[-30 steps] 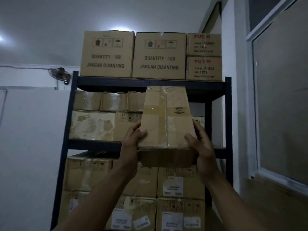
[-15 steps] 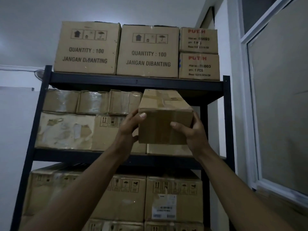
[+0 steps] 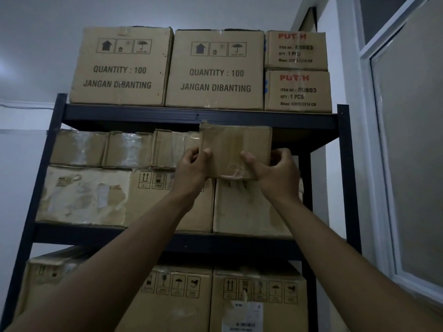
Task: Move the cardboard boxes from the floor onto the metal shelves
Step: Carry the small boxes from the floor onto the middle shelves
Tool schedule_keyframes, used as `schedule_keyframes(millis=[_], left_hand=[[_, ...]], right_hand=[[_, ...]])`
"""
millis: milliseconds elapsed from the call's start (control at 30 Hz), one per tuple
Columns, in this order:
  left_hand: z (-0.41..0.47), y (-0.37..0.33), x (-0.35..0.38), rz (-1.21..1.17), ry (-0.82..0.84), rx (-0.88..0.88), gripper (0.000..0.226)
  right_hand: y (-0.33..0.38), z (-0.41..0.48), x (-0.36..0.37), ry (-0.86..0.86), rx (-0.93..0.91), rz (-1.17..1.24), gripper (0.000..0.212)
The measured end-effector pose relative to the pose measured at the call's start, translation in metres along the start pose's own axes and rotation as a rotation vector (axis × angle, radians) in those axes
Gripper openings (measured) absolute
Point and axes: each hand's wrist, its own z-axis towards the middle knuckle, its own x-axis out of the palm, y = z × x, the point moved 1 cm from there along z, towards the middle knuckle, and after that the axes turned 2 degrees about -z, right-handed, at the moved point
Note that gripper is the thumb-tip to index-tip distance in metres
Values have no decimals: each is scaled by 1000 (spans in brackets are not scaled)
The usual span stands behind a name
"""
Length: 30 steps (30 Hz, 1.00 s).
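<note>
**Head view.** Step in hand: placing one small box on the second tier of the metal shelf.

- The left hand grips the box's lower left corner, thumb on the front face and fingers curled round the side.
- The right hand grips the lower right corner in the same way.
- The box sits between the two hands with its front face toward the camera. Its top edge is just under the shelf beam above the hands.
- Directly below the hands stands a larger carton. The hands cover the small box's lower edge, so it cannot be told whether its base bears on the carton.
- Left of the left hand runs a row of wrapped boxes at the same height, touching or just beside the held box.

**Next move, as judged.** Push the box straight back into the gap until it lines up with the row. Confirm that it bears fully on the carton, then loosen both grips. Clearance under the beam looks tight, so the box should be kept level.
</note>
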Motion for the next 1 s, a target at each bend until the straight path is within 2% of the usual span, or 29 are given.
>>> schedule_keyframes(millis=[67,167,267,367,500,667,1000], left_hand=[[6,0,2,10,-42,12,32],[12,2,3,46,-64,32,20],[17,3,5,110,-54,45,32],[22,4,9,167,-84,49,35],[28,4,10,234,-134,70,23],[35,8,9,392,-146,100,31],[48,18,6,606,-185,198,29]], right_hand=[[3,10,6,-10,9,-38,74],[-2,21,11,-3,17,-25,58],[-12,26,12,1,19,-11,50],[-21,27,13,22,10,-15,49],[-28,28,18,33,-14,-92,51],[-34,33,25,53,19,-173,49],[-39,33,30,131,-5,-277,38]])
